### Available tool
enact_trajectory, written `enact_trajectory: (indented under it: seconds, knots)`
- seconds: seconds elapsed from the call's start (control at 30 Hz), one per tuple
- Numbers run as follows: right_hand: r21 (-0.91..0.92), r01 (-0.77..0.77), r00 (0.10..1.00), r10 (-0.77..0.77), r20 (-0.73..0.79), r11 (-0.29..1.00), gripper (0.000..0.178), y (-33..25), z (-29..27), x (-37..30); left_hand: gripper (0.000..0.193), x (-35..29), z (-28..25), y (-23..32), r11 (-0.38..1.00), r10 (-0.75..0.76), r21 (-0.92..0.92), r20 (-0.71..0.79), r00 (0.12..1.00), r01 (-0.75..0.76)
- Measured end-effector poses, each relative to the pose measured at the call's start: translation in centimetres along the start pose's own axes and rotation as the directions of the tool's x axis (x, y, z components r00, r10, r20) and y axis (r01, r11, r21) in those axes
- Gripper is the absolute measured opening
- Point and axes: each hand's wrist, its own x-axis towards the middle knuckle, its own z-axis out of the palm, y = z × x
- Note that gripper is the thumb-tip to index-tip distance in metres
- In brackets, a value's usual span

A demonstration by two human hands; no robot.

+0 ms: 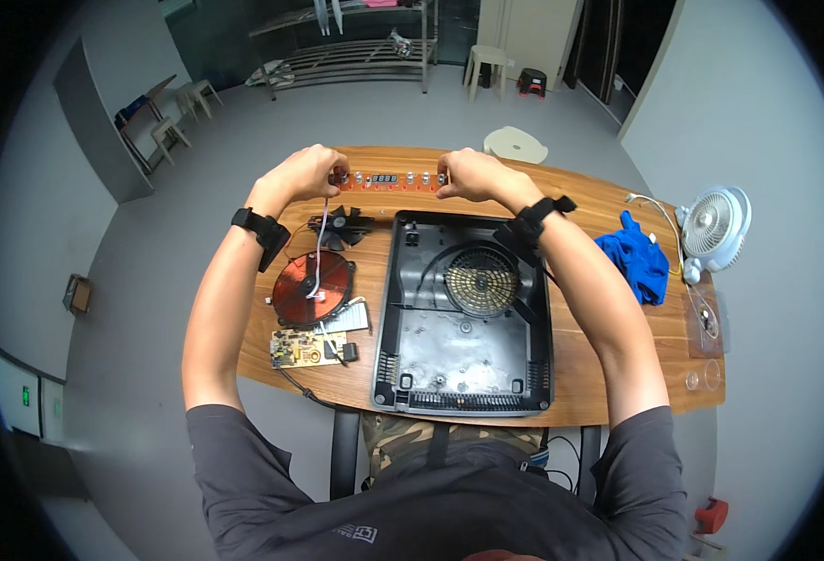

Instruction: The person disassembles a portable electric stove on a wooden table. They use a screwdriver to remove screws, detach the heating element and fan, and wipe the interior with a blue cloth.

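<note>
Between my two hands, at the far edge of the wooden table, is a long narrow orange circuit board (pixel 394 181) with a small digit display and several push buttons. My left hand (pixel 315 173) pinches its left end, and my right hand (pixel 469 175) grips its right end. A pale cable (pixel 323 238) runs from near my left hand down to a round copper-coloured coil (pixel 312 288). Nearer me lies the open black appliance housing (pixel 466 346), with a round vent grille (pixel 482 280) inside. A black fan (pixel 343 228) sits left of the housing.
A yellowish circuit board with a heat sink (pixel 311 348) lies at the table's near left. On the right are a blue cloth (pixel 634 259), a small white fan (pixel 714 229) and a clear plastic tray (pixel 707 321). A stool (pixel 515 144) stands beyond the table.
</note>
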Motion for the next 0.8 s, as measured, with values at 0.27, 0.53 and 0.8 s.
enact_trajectory:
  seconds: [0.27,0.53,0.8]
  knots:
    - [0.07,-0.102,0.985,0.091,0.143,0.992,0.033,-1.7,4.2,9.5,0.038,0.6,3.7,-7.0,0.987,-0.159,-0.014,-0.016,0.987,0.159]
    - [0.088,-0.112,0.988,0.101,0.114,0.99,0.037,-0.4,9.2,13.2,0.038,2.6,9.4,-10.6,0.964,-0.263,-0.022,0.058,0.963,0.265]
    - [0.139,-0.097,0.987,0.077,0.142,0.986,0.045,-0.5,10.7,14.0,0.043,2.5,11.4,-12.2,0.953,-0.283,-0.079,0.105,0.953,0.292]
